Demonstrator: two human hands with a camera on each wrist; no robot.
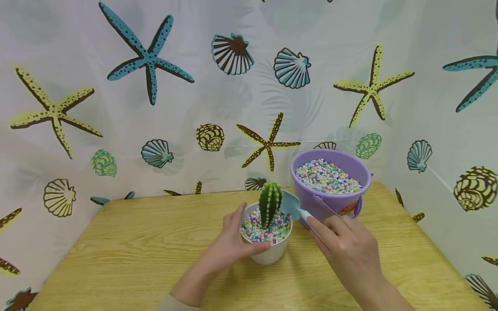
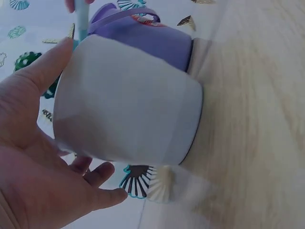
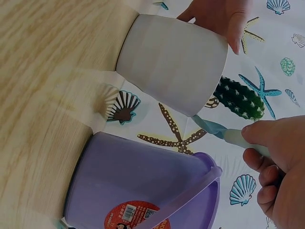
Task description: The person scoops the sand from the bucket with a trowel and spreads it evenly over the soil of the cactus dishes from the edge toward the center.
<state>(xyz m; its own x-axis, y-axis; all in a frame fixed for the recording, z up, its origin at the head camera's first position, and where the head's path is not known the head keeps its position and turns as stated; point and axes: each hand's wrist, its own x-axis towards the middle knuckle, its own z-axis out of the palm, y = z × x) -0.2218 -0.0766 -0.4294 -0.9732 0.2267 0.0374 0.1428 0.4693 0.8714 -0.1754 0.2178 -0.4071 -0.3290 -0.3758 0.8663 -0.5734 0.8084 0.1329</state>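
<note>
Left hand (image 1: 233, 242) on the white pot (image 1: 270, 255); right hand (image 1: 346, 246) on the shovel (image 1: 292, 206).
Clock positions refer to the head view, pot at centre, 12 o'clock away from the person. The white pot stands upright on the wood-grain table (image 1: 155, 242); the green cactus (image 1: 269, 205) rises from multicoloured pellets (image 1: 253, 226) inside it. The left hand grips the pot, thumb along the rim at 6 to 7 o'clock, fingers at 10 o'clock. The right hand, at 3 to 4 o'clock, grips the shovel by its pale handle; the blue blade is at the rim at 1 to 2 o'clock, just beside the cactus. The purple bucket (image 1: 305, 197), at 2 o'clock, stands near the pot and holds similar pellets. At 12 o'clock, behind the table, hangs a white sheet (image 1: 186, 112) printed with starfish and shells.
</note>
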